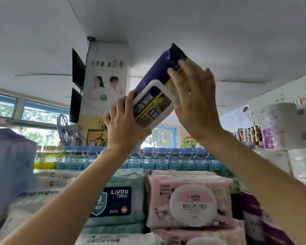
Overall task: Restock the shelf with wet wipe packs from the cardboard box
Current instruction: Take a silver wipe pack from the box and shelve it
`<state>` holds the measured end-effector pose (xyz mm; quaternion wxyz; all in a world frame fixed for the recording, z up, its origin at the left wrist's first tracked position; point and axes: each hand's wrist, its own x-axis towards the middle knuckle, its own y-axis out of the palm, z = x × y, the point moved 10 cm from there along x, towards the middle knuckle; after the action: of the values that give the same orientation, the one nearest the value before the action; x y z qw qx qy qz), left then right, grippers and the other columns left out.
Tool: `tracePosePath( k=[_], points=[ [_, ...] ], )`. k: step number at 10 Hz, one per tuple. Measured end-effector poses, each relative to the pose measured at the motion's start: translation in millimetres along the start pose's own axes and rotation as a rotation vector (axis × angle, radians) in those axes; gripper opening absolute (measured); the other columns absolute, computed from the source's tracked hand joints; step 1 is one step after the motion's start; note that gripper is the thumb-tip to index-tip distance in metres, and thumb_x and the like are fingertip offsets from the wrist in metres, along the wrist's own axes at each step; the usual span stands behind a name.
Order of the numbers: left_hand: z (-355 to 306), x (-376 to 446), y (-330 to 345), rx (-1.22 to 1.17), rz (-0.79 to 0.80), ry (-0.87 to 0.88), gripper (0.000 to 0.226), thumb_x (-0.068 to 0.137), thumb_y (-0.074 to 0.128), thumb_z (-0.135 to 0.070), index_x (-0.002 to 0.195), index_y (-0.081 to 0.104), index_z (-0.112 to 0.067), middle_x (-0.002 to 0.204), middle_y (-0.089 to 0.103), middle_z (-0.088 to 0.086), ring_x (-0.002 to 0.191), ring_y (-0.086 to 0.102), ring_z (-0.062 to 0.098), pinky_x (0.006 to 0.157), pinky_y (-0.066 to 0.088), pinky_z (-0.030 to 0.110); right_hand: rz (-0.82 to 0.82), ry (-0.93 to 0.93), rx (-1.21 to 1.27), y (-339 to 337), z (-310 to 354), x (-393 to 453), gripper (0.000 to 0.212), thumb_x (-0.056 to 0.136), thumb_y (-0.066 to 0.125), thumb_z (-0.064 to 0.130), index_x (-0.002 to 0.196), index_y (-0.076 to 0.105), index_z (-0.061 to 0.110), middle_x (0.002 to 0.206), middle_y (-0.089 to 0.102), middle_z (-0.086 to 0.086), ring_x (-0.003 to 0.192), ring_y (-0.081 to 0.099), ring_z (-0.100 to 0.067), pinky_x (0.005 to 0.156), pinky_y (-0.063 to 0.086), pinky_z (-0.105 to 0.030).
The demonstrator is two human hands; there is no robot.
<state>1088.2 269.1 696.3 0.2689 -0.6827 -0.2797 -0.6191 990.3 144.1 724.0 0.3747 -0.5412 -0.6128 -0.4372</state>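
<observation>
A dark purple wet wipe pack (154, 75) with a white flip lid and a yellow stripe is held tilted, high above the shelf stacks. My left hand (125, 124) grips its lower left corner from below, thumb on the front. My right hand (194, 96) lies against its right side with fingers spread and fairly straight over the yellow edge. Below stand a mint-green Liyou wipe pack (117, 202) and a pink wipe pack (189, 200) with a round lid, each atop a stack. The cardboard box is out of sight.
White baby wipe packs (37, 193) lie at the lower left, purple packs (254, 218) at the lower right. Blue-capped water bottles (166, 158) line up behind the stacks. Toilet paper rolls (279, 124) fill the right shelf. A poster pillar (104, 80) and a fan (64, 128) stand behind.
</observation>
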Motion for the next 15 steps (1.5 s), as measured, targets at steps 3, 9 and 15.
tracePosePath(
  k=[3, 9, 15],
  points=[
    [-73, 3, -12, 0.184, -0.119, 0.445, 0.092, 0.063, 0.067, -0.052, 0.138, 0.027, -0.015, 0.131, 0.050, 0.010, 0.115, 0.048, 0.028, 0.093, 0.045, 0.049, -0.197, 1.426, 1.461, 58, -25, -54, 0.084, 0.065, 0.080, 0.036, 0.133, 0.034, 0.017, 0.118, 0.056, -0.002, 0.104, 0.056, -0.020, 0.095, 0.049, -0.040],
    [128, -67, 72, -0.220, 0.790, -0.603, 0.044, 0.082, 0.068, -0.018, 0.122, 0.055, -0.004, 0.101, 0.061, 0.010, 0.086, 0.056, 0.022, 0.078, 0.045, 0.030, 1.034, -0.187, 0.039, 167, 49, -91, 0.092, 0.068, 0.077, 0.036, 0.139, 0.021, 0.015, 0.125, 0.049, -0.006, 0.099, 0.055, -0.026, 0.070, 0.039, -0.030],
    [30, -88, -6, -0.390, 0.640, -0.275, 0.030, 0.087, 0.056, -0.011, 0.117, 0.057, -0.007, 0.115, 0.063, 0.007, 0.106, 0.059, 0.022, 0.093, 0.046, 0.031, 1.203, 0.088, 0.035, 54, 58, -120, 0.068, 0.090, 0.055, 0.032, 0.146, 0.020, 0.020, 0.152, 0.024, -0.005, 0.137, 0.028, -0.026, 0.112, 0.029, -0.045]
  ],
)
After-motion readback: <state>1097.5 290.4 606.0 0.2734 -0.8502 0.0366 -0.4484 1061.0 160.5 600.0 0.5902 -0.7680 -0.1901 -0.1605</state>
